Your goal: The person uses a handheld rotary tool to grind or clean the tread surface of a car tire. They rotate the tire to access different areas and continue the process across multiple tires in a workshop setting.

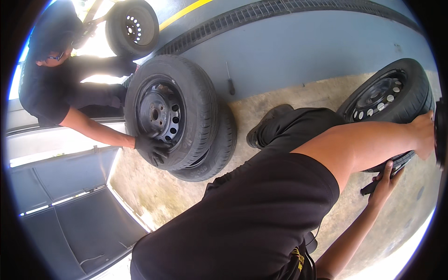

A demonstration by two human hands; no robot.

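A wheel (378,95) with a black tyre and a dark steel rim of round holes leans at the right. My left hand (423,135) is at the tyre's edge, its fingers curled against the tread and partly hidden. Lower down, my right hand (386,184) is under the same tyre, closed round a black handle-like object (369,188) whose other end I cannot make out. My bare left arm stretches across in front of the wheel.
At the left a co-worker's gloved hand (153,148) rests on an upright wheel (170,112), with another tyre (219,154) behind it. A further wheel (132,29) stands at the back. A screwdriver (231,86) lies on the floor near a drain grate (224,24).
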